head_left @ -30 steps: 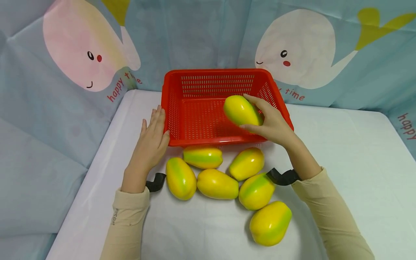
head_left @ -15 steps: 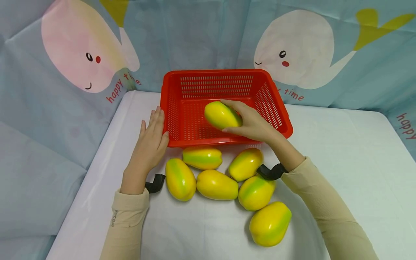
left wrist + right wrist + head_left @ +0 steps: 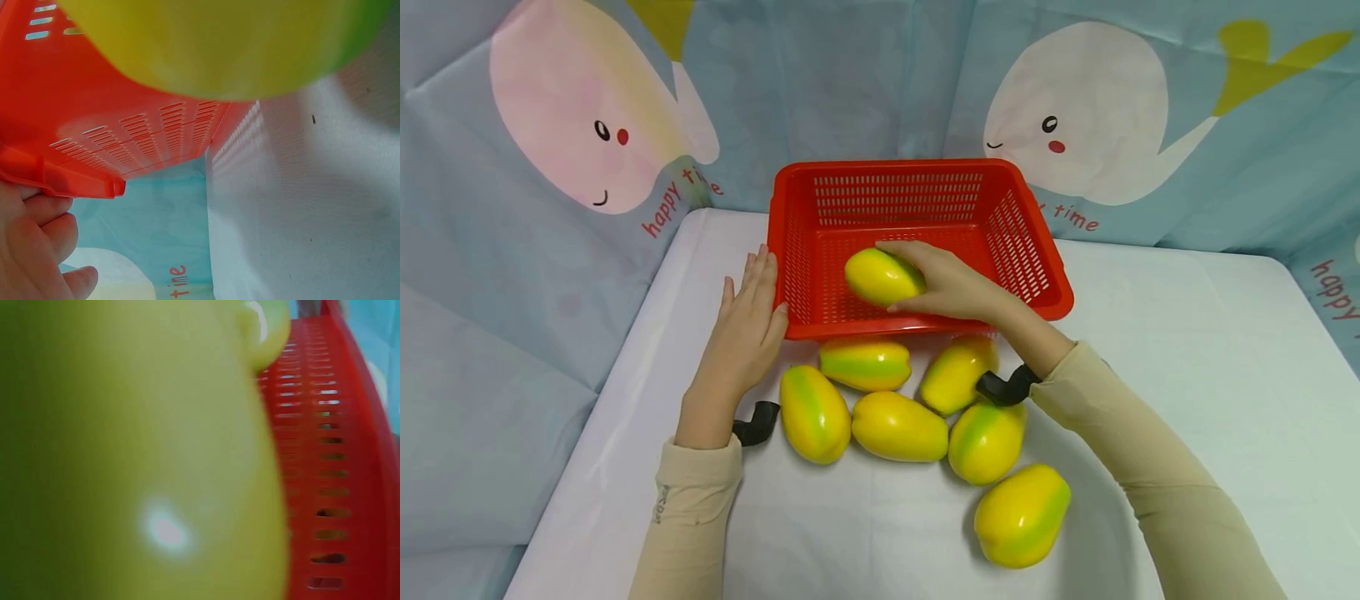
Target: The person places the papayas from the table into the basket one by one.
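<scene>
In the head view my right hand grips a yellow papaya with a green streak, thumb on the near side and fingers over the far side. The papaya is within the red plastic basket, over the left half of its floor. My left hand lies along the basket's left side, fingers straight and fingertips at the rim. The left wrist view shows those fingers against the basket's rim. A papaya fills most of the right wrist view, with the slotted basket wall beside it.
Several more papayas lie on the white table in front of the basket, among them one close to its front wall and one nearest the person. A blue cloth printed with whales hangs behind.
My right hand has carried the papaya leftward and slightly nearer, from the basket's right side to left of its middle. The papaya near the right wrist has shifted slightly left. My left hand stays put.
</scene>
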Action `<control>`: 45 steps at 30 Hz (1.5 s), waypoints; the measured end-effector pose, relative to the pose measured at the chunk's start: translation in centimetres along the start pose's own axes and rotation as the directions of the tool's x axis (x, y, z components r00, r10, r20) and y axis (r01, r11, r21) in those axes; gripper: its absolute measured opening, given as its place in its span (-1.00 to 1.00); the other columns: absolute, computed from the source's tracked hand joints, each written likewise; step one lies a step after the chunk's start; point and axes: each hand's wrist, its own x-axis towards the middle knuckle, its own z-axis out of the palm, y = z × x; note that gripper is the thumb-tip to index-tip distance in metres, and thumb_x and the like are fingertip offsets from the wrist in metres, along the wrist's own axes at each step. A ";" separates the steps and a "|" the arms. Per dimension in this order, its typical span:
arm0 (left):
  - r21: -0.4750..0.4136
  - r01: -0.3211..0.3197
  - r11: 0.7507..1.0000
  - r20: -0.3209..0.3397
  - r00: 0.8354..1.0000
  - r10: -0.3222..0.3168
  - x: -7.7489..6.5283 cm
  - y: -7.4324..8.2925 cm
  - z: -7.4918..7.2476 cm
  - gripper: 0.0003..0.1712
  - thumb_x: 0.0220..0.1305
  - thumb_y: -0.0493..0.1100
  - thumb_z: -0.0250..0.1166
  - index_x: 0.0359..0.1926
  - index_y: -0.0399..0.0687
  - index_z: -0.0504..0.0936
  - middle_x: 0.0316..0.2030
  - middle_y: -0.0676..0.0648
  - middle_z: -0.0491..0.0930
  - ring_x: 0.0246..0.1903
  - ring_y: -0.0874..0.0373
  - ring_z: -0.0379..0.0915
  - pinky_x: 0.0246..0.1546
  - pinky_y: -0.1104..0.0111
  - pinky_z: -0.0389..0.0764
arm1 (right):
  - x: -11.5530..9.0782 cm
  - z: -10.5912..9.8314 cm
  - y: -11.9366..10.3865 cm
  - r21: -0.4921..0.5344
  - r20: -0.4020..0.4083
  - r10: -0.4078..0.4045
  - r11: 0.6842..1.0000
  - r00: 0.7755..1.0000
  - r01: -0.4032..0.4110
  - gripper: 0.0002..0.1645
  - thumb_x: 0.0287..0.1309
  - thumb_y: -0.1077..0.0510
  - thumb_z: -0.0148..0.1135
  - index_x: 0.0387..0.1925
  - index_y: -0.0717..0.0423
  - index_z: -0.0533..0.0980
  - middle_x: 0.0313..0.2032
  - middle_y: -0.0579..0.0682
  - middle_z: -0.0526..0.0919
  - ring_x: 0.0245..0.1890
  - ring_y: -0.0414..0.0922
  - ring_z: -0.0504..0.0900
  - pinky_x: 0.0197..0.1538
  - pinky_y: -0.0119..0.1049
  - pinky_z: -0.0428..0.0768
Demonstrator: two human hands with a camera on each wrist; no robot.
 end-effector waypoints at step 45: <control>-0.014 -0.008 1.000 -0.006 1.000 0.008 0.0 -0.1 0.0 -0.29 0.41 -0.09 -0.19 0.46 -0.25 -0.15 0.47 -0.14 -0.20 0.44 0.02 -0.38 0.37 0.00 -0.34 | 2.9 1.6 0.0 0.042 0.181 0.095 0.994 0.979 -0.104 -0.13 0.08 0.10 0.35 0.37 0.18 0.19 0.29 0.08 0.34 0.22 -0.01 0.37 0.25 -0.16 0.33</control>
